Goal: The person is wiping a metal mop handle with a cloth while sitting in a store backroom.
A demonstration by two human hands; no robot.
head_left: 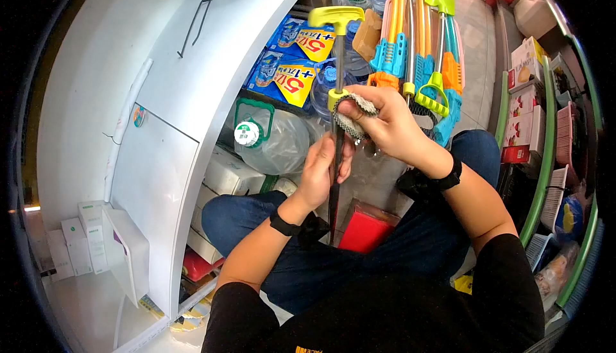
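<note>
Upright in front of me stands a long tool (341, 58) with a yellow-green T-shaped end, a metal shaft, a yellow-green collar and a dark lower part. My left hand (319, 170) is closed around the dark part, below the collar. My right hand (383, 119) pinches a crumpled grey cloth (355, 110) with a dark edge, against the tool near the collar. Part of the shaft is hidden behind the cloth and fingers. The tool's lower tip reaches down between my legs, near a red box (368, 226).
A large clear jug (276, 140) with a green handle lies at left, below blue and yellow packs (282, 77). Orange and blue toy water guns (389, 51) and a yellow-green toy shovel (439, 0) stand ahead. A white counter (173, 96) curves along the left; shelves (545, 135) line the right.
</note>
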